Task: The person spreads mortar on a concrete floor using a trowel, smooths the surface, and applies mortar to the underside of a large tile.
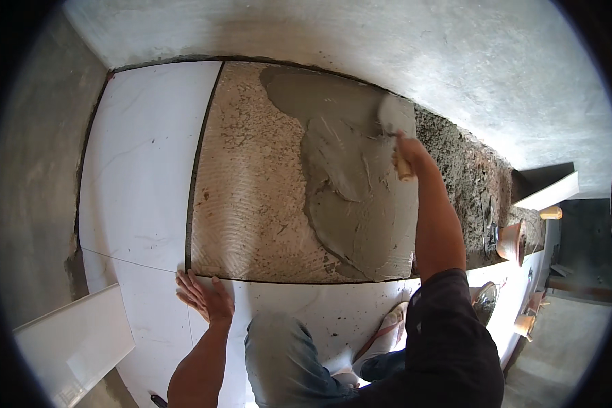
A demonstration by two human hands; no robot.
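My right hand [411, 151] is closed round the wooden handle of a trowel [392, 114], whose blade is blurred by motion. The blade is over the far right part of a layer of wet grey mortar [347, 163]. That mortar covers the right part of a tan panel [245, 177] with a ridged, mottled surface, which looks like a tile's back. My left hand [207, 297] lies with fingers spread on the white floor tiles [265, 299], its fingertips at the panel's near left corner. Nothing shows in that hand.
A white tile [143, 156] lies left of the panel, across a dark gap. Rough mortar bed [452, 177] is exposed to the right. Farther right stand a terracotta-coloured pot [511, 243] and a tool with a yellow handle [551, 213]. Another tile [81, 340] leans at the left wall.
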